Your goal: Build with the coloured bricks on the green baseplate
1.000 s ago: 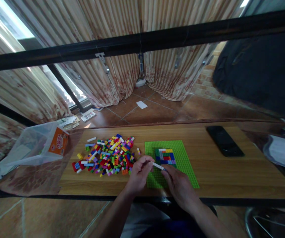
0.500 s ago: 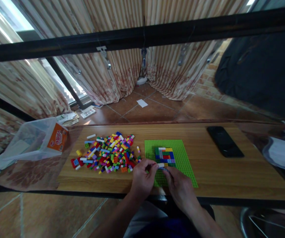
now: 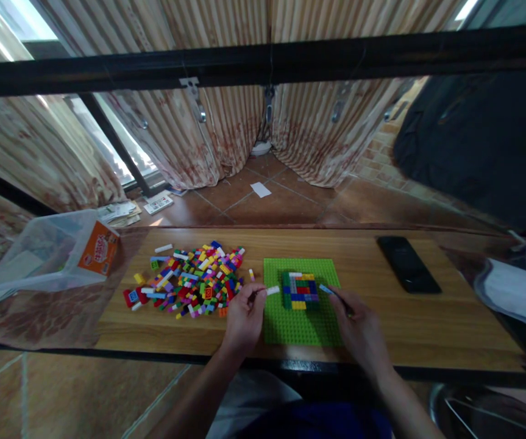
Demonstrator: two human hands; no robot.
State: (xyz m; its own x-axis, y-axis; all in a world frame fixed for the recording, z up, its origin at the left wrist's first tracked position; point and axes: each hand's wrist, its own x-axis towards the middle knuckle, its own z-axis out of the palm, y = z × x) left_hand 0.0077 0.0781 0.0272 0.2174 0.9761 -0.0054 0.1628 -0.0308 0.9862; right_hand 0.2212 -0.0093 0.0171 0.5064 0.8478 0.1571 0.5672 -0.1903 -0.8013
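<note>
Between thumb and fingertips of my left hand is a white brick, held over the left side of the green baseplate. My right hand pinches a blue brick over the plate's right side. Between the two hands, a rectangular build of several coloured bricks stands on the plate, blue, white, yellow, red and green among them. Both held bricks are apart from the build. A heap of loose bricks lies to the left of my left hand.
A black phone lies on the right of the wooden table. At the left stands a clear plastic bin with an orange label. A dark bar crosses beyond the table. A plastic-wrapped white bundle sits at far right.
My hands, which were together over the plate's front, have moved apart. The white brick is now in the left hand, the blue one in the right. The view has shifted slightly.
</note>
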